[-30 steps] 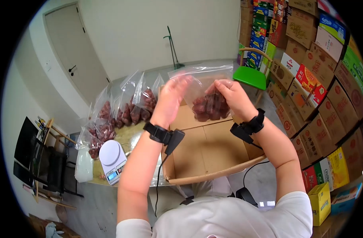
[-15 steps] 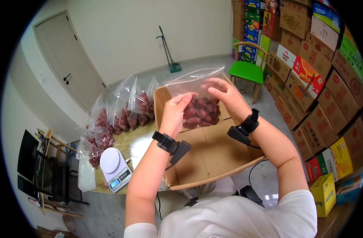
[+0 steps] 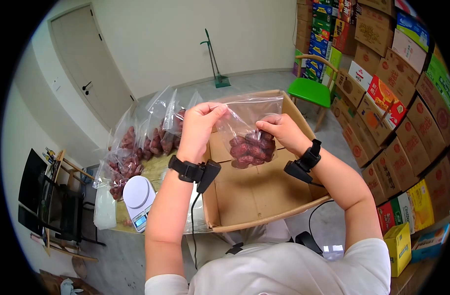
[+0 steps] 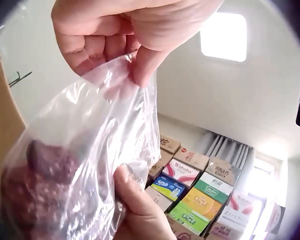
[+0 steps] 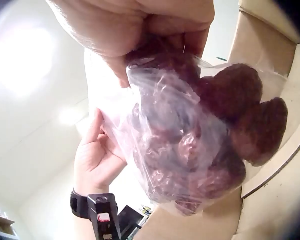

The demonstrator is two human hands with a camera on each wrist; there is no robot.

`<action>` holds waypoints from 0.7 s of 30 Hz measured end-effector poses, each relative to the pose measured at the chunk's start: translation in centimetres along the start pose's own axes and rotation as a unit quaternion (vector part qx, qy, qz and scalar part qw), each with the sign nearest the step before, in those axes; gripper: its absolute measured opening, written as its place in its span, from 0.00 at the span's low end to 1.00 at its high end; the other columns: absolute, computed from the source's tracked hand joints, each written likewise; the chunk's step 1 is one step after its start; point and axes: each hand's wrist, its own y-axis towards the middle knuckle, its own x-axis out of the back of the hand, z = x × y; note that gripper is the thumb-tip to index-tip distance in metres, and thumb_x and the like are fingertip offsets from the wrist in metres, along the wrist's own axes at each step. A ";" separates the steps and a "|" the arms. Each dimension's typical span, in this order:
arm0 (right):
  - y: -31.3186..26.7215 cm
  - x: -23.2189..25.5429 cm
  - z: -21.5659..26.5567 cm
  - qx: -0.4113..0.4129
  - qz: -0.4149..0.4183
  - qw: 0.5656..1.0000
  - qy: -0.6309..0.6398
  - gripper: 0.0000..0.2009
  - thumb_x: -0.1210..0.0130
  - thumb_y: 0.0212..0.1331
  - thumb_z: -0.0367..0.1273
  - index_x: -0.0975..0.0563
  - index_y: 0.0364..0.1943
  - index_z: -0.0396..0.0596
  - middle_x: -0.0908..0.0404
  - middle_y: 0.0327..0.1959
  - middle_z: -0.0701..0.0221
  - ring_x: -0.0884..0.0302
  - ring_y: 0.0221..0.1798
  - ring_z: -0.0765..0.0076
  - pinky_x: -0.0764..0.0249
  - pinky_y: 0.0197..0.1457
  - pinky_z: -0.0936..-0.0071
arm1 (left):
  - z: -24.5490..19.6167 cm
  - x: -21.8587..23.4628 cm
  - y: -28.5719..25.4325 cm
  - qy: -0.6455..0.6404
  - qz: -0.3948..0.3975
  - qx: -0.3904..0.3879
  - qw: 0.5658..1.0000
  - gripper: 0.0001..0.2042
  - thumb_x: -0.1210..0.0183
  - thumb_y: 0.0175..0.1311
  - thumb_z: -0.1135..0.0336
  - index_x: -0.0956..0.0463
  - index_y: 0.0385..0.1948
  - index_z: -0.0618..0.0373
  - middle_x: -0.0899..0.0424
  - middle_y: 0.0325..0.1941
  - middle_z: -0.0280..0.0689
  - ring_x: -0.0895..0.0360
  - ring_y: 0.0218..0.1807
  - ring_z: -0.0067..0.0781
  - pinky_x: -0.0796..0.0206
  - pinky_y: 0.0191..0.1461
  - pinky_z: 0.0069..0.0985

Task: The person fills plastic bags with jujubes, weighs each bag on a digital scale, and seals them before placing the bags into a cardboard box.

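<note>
A clear plastic bag point(image 3: 252, 108) with several dark red dates point(image 3: 252, 149) hangs over an open cardboard box point(image 3: 254, 194). My left hand point(image 3: 198, 129) pinches the bag's upper left corner; in the left wrist view its thumb and fingers point(image 4: 142, 75) press the film together. Lower on the right side, my right hand point(image 3: 286, 132) grips the bag near the dates. The right wrist view shows the dates point(image 5: 190, 145) bunched at the bag's bottom, under the right hand point(image 5: 155, 30).
Several filled bags point(image 3: 129, 164) stand on the table left of the box, with a white kitchen scale point(image 3: 139, 192) in front of them. A green chair point(image 3: 309, 92) and stacked cartons point(image 3: 382, 113) are at the right; a dustpan point(image 3: 222, 81) stands by the wall.
The left hand has moved left and up to the bag's top corner. The right hand has come down from above the dates and grips the bag's side. The bag hangs lower over the box.
</note>
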 end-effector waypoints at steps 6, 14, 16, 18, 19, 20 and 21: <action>-0.1 -0.4 -0.2 0.011 0.004 1.000 -0.009 0.12 0.45 0.57 0.36 0.21 0.28 0.39 0.29 0.17 0.78 0.36 0.22 0.83 0.38 0.26 0.82 | -1.9 1.7 -0.7 0.150 0.023 -0.009 0.988 0.08 0.42 0.58 0.68 0.22 0.33 0.62 0.19 0.30 0.33 0.25 0.34 0.18 0.37 0.38 0.16; -0.2 -0.1 -0.2 0.014 0.010 1.000 -0.022 0.14 0.44 0.56 0.38 0.21 0.27 0.39 0.29 0.17 0.77 0.35 0.22 0.82 0.36 0.26 0.81 | -2.3 2.1 -1.2 0.185 0.009 0.006 0.983 0.07 0.42 0.57 0.69 0.23 0.32 0.63 0.20 0.28 0.32 0.26 0.31 0.17 0.37 0.37 0.16; -0.3 -0.1 -0.1 0.012 0.012 1.000 -0.024 0.14 0.44 0.56 0.38 0.21 0.27 0.39 0.28 0.17 0.77 0.35 0.22 0.82 0.35 0.26 0.81 | -2.1 2.3 -1.1 0.191 0.018 0.010 0.981 0.06 0.42 0.57 0.70 0.23 0.31 0.63 0.20 0.28 0.32 0.27 0.31 0.17 0.37 0.37 0.16; -0.3 -0.2 -0.1 0.014 0.012 1.000 -0.022 0.14 0.44 0.56 0.38 0.21 0.27 0.40 0.28 0.17 0.76 0.34 0.22 0.82 0.35 0.26 0.80 | -2.0 2.4 -1.1 0.204 0.017 0.002 0.979 0.05 0.42 0.57 0.71 0.23 0.30 0.63 0.20 0.27 0.32 0.26 0.32 0.18 0.36 0.39 0.17; -0.3 -0.2 0.0 0.014 0.012 1.000 -0.021 0.14 0.44 0.56 0.38 0.21 0.27 0.40 0.28 0.17 0.76 0.34 0.22 0.82 0.35 0.26 0.80 | -2.0 2.4 -1.2 0.204 0.016 0.002 0.979 0.05 0.42 0.57 0.71 0.23 0.30 0.63 0.20 0.27 0.32 0.26 0.32 0.18 0.36 0.39 0.17; -0.3 -0.2 0.0 0.020 0.013 0.999 -0.022 0.13 0.44 0.56 0.38 0.21 0.28 0.40 0.28 0.17 0.76 0.34 0.21 0.82 0.35 0.26 0.80 | -2.0 2.4 -1.2 0.212 0.015 -0.002 0.977 0.05 0.42 0.56 0.71 0.23 0.30 0.63 0.20 0.28 0.32 0.26 0.32 0.18 0.36 0.40 0.17; -0.3 -0.2 0.0 0.027 0.013 0.999 -0.023 0.13 0.44 0.56 0.38 0.21 0.28 0.40 0.28 0.17 0.76 0.34 0.21 0.81 0.35 0.26 0.80 | -2.2 2.3 -1.2 0.220 0.013 -0.006 0.975 0.06 0.42 0.56 0.71 0.23 0.31 0.64 0.20 0.28 0.33 0.26 0.32 0.18 0.35 0.41 0.18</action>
